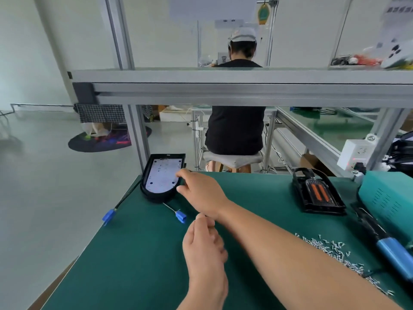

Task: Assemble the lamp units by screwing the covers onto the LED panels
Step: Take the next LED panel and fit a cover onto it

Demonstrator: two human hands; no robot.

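Note:
A black lamp housing with a white LED panel [162, 175] lies at the far left corner of the green mat [134, 253]. My right hand [199, 191] reaches across to it, thumb and fingers pinching its right edge. Two wires with blue connectors [180, 215] trail from the housing. My left hand [204, 249] hovers near the middle with its fingers curled, thumb tip beside my right wrist; whether it holds anything is hidden. A second black lamp unit [317, 193] with a clear cover and orange strips lies at the far right.
A heap of several small silver screws [330, 251] is spread at the right. A blue-handled electric screwdriver [391, 253] and a teal power box [388, 198] stand at the right edge. An aluminium frame post [138, 135] rises behind the housing. A person [235, 128] sits on a stool beyond the table.

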